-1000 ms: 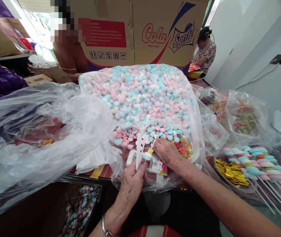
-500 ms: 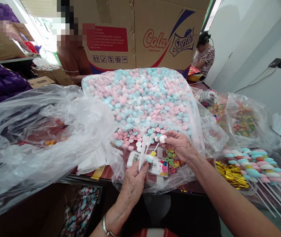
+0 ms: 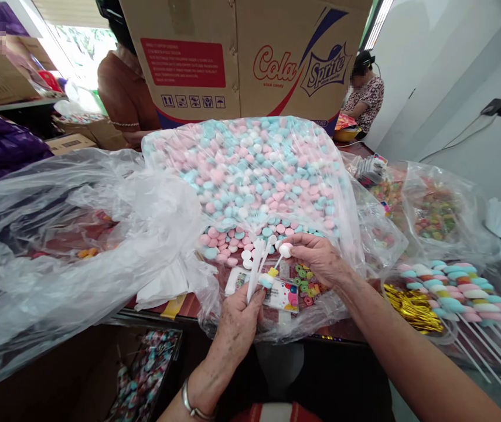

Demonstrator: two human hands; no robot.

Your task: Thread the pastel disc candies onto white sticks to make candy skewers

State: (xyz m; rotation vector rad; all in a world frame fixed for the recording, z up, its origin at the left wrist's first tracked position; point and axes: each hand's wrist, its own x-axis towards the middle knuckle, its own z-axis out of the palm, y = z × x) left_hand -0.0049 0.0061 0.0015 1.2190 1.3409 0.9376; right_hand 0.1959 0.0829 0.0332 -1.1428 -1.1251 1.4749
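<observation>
Well, on my feed the left hand is closed around a few white sticks, one carrying a yellow piece above a pale blue-and-white sweet. My right hand pinches a white sweet at that stick's upper tip; I can't tell whether the tip has gone in. Beyond both I see the big clear bag of pink, blue and white sweets. Candy rings lie below the right hand, beside a card. Farther right, loaded skewers lie beside gold strips.
</observation>
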